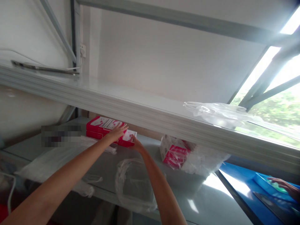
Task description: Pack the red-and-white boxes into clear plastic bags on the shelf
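Under the upper shelf, pink-and-white printed boxes [95, 129] lie in a row on the grey tabletop. My left hand [117, 132] rests across their top with its fingers stretched out. At the right end of the row, my right hand [137, 144] grips a pink box [126, 143], thumb towards its white top; some fingers are hidden. A clear plastic bag [136, 184] lies on the tabletop below my right hand. Beneath my left forearm is a flat sheet of translucent plastic bags [63, 153].
Further right, a pink-and-white carton [174, 154] sits in clear plastic. The upper shelf's edge [140, 114] runs low above the boxes, with plastic film [217, 112] on it. Another person's hand [281, 182] is at a blue tray [264, 181] on the far right.
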Motion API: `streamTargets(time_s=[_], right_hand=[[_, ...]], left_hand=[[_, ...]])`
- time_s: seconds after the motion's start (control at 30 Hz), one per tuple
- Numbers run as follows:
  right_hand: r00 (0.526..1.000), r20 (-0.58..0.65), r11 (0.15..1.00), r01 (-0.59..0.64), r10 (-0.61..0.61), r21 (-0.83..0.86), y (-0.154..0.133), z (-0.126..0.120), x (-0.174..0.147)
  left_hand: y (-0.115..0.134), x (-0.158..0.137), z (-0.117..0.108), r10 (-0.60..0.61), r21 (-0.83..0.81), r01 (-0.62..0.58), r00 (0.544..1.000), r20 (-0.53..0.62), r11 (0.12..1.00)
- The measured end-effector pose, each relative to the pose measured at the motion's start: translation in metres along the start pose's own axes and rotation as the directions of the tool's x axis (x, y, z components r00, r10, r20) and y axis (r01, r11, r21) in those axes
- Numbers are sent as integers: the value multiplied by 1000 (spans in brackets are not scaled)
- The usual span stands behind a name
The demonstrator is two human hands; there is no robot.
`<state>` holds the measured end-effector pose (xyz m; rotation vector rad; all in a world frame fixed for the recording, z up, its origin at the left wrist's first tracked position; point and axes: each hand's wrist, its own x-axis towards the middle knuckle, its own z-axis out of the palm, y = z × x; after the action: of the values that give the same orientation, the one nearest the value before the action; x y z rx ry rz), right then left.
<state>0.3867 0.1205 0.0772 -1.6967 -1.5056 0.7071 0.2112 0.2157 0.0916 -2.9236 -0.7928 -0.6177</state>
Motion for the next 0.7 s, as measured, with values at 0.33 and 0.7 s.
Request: streamTargets(time_s=[0.33,0.7], right_hand=[[987,-76,785,66,-142,-615,-38,26,-113],[989,-144,978,-11,-20,-210,-22,32,-149]], left_hand=[[68,-37,-64,54,-30,-63,972,-227,998],[91,-138,-79,-105,-223,65,980,-170,973]])
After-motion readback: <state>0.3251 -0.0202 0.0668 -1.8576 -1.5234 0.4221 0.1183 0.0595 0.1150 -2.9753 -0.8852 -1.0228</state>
